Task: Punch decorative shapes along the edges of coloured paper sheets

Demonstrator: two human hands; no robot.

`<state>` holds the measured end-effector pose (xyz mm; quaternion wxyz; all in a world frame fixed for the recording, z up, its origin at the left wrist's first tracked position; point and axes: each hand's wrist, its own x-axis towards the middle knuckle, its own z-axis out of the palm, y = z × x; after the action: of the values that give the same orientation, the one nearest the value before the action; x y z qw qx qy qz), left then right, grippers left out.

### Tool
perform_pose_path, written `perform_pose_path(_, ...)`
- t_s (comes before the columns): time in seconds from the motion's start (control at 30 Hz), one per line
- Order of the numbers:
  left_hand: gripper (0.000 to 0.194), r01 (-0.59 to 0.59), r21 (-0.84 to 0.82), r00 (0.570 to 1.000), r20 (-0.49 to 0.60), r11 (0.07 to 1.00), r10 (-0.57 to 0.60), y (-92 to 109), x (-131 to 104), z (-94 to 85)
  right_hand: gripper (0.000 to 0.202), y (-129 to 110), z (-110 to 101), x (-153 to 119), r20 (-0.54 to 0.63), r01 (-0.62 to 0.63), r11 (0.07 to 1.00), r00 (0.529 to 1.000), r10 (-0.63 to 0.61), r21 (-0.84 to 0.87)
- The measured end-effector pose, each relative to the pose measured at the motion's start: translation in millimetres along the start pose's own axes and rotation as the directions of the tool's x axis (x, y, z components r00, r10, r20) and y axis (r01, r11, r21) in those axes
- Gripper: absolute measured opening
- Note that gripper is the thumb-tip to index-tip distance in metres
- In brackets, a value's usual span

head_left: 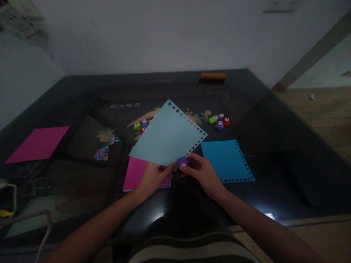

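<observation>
Pinched between your right thumb and fingers is a purple punch [182, 162], set at the near edge of the pale blue sheet [168, 133]; your right hand [202, 171] closes on it. Your left hand [156, 178] has its thumb and fingers drawn together near the sheet's near corner, beside the punch, though exactly what they clamp you cannot tell. The sheet is held tilted above the middle of the dark table [186, 204], toward its near edge, with cut-out shapes along its far-right and near-right edges. Under your left hand lies a pink stack [134, 173]; to the right rests a blue sheet [226, 160], punched along two edges. Confetti [102, 152] lies left of centre, and a pink sheet [40, 143] sits by the table's left edge. Beyond your hands, small punches [219, 121] cluster right of the pale sheet.
</observation>
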<state>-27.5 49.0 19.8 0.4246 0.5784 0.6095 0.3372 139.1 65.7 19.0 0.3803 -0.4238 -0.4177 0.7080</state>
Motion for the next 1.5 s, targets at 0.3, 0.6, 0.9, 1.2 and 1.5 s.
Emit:
perform_pose_path(0.3,0.028,0.011,0.021,0.995,0.104,1.0,-0.013,4.1,-0.6,-2.2,0.026,0.4,-0.4,1.4,-0.002,0.035,0.999,0.999,-0.035,-0.022)
perform_pose_path(0.6,0.03,0.06,0.031,0.984,0.169,0.998,-0.064,2.8,-1.7,-1.8,0.028,-0.9,-0.2,2.1,-0.023,0.041,0.996,0.999,-0.043,-0.077)
perform_pose_path(0.9,0.033,0.099,0.032,0.966,0.235,0.995,-0.104,5.4,-2.1,-3.2,0.028,-1.7,-1.4,1.6,-0.002,0.025,0.992,1.0,-0.025,-0.122)
perform_pose_path(1.2,0.034,0.15,-0.03,0.943,0.303,0.988,-0.134,3.1,-2.1,-3.0,0.027,-1.9,-1.4,0.4,0.009,0.015,0.993,1.0,-0.014,-0.117)
perform_pose_path(1.5,0.034,0.182,-0.059,0.932,0.33,0.982,-0.153,2.2,-2.4,-2.4,0.027,0.7,-3.0,1.5,0.013,0.002,0.995,1.0,-0.001,-0.097)
